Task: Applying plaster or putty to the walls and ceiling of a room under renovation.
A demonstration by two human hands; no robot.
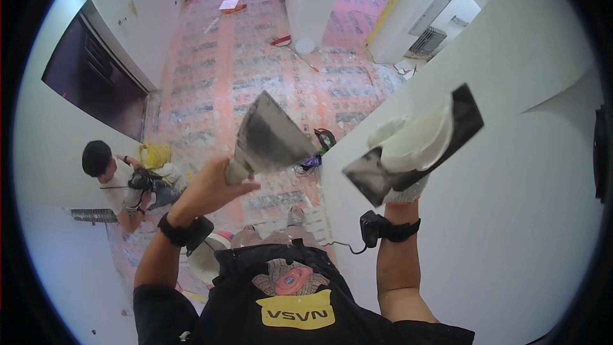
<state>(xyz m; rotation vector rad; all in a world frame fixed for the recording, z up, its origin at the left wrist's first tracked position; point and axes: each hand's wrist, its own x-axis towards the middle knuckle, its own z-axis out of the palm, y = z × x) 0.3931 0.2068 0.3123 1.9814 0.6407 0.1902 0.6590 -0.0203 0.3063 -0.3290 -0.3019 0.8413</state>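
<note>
Two hands work in front of the person's chest, each holding a tool. The left hand (207,191), bare, is closed round the handle of a wide putty knife (271,137), its flared metal blade pointing up and away, smudged grey. The right hand (408,194), in a white glove, holds a flat rectangular trowel (469,114) loaded with a thick mound of white putty (418,148); most of its fingers are hidden behind the plate. Whether the trowel touches the white wall (504,211) cannot be told.

Dark lettering stands on a yellow patch (297,310) on the black shirt (236,306); a small blue label sits in the reddish oval above it. The floor covering (255,45) carries repeated print too small to read.

A pale bucket (203,262) by the legs is partly covered by the left forearm and shirt, its contents hard to make out. A yellow bag (155,153) lies beside a crouching person (121,182) at left. At the right rim, a dark object (601,153) is cut off.
</note>
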